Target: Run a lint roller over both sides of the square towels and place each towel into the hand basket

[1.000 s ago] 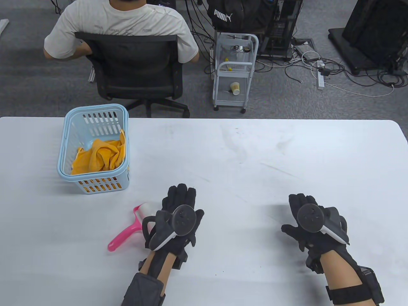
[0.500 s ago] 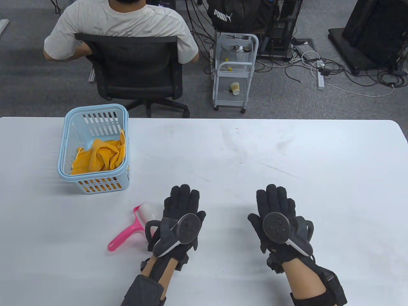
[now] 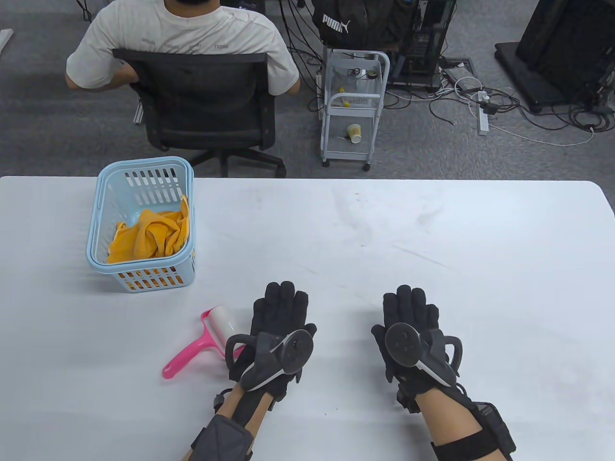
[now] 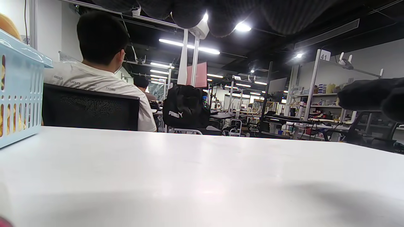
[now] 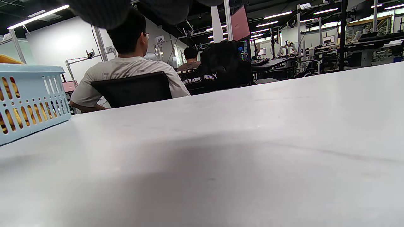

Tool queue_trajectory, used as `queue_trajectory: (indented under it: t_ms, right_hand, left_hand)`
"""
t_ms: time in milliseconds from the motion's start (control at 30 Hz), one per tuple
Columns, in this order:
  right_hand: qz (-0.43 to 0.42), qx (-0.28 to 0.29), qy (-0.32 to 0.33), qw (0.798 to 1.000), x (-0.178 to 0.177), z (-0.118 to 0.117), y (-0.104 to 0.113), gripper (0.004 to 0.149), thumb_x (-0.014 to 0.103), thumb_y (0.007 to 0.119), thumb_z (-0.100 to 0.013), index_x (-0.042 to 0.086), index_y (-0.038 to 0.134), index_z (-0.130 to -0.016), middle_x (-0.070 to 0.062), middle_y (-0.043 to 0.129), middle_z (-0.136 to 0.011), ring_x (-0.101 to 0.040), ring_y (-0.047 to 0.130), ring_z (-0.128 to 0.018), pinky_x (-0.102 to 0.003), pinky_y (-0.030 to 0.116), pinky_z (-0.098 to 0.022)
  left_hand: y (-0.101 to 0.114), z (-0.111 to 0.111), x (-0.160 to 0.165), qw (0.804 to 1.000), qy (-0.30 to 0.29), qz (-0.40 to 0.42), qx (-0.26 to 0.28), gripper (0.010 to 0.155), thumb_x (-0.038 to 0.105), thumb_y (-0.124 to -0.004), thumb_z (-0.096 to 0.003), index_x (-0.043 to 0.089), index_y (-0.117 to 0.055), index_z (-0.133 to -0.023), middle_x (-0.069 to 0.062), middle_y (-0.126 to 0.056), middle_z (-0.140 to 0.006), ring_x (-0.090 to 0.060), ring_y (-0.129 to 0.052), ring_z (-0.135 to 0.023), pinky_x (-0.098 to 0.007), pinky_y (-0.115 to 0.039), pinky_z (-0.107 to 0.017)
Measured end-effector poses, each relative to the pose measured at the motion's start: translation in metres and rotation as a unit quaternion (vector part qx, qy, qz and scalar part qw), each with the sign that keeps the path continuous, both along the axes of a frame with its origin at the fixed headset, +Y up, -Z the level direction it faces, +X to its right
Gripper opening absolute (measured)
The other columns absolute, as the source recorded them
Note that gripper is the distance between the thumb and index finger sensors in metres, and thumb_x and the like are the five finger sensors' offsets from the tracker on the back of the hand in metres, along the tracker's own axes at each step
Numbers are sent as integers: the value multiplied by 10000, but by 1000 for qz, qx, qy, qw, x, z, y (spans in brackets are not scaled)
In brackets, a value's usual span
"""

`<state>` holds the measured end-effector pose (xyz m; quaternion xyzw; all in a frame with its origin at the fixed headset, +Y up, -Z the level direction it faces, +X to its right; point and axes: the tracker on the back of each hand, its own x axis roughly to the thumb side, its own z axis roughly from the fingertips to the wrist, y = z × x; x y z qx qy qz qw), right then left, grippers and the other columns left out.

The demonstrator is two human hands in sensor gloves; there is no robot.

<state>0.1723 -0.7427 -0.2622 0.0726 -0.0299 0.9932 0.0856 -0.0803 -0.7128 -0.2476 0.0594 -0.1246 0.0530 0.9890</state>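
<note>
A light blue hand basket [image 3: 101, 216] stands at the table's left with crumpled orange towels [image 3: 149, 235] inside it. The basket [image 4: 19, 91] also fills the left edge of the left wrist view, and the basket [image 5: 30, 97] shows at the left of the right wrist view. A pink lint roller [image 3: 197, 343] with a white roll lies on the table just left of my left hand [image 3: 281, 307]. Both hands lie flat, palms down, fingers straight, holding nothing. My right hand [image 3: 408, 307] rests a short way right of the left.
The white table [image 3: 384, 230] stretches wide to the right and back. Beyond its far edge a person sits in a black office chair [image 3: 202, 110], and a white trolley [image 3: 353, 105] stands on the floor among cables.
My right hand slid left toward the middle and flattened out. My left hand shifted slightly right, away from the lint roller. Basket and roller stayed put.
</note>
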Motion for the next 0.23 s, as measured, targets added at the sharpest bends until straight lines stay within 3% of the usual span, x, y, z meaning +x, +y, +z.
queue_trajectory:
  t_ms: [233]
  right_hand:
    - [3, -2, 12, 1000, -1, 1, -1, 688, 473, 563, -549, 113, 383, -1107, -183, 241, -1138, -447, 138, -1003, -676, 330, -686]
  left_hand:
    - [-2, 0, 1, 1000, 0, -7, -5, 606, 489, -598, -520, 233, -531, -1065, -120, -388, -1188, -427, -350, -1091, -608, -447, -724]
